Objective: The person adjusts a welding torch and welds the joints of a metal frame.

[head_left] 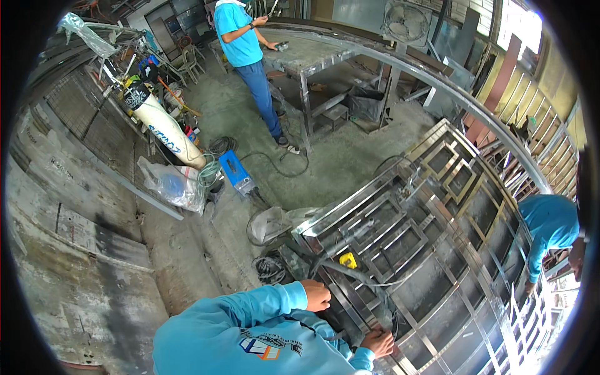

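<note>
A large metal grille frame [481, 279] of shiny bars and rectangular patterns fills the right side in front of me. My left hand [317, 295] is closed beside its near left edge; what its fingers hold, if anything, is hidden. Lower down, my right hand [378, 342] has its fingers curled onto the frame's near rail. Just ahead of my hands, a yellow tape measure [348, 260] lies on the grille, close to a dark cable running across the bars.
A co-worker [550, 225] bends over the frame's right end. Another person [240, 37] stands at a worktable [306, 50] farther back. On the floor are a blue welding machine [236, 172], cables [270, 269] and a plastic bag [175, 187]; a white gas cylinder [165, 128] leans at left.
</note>
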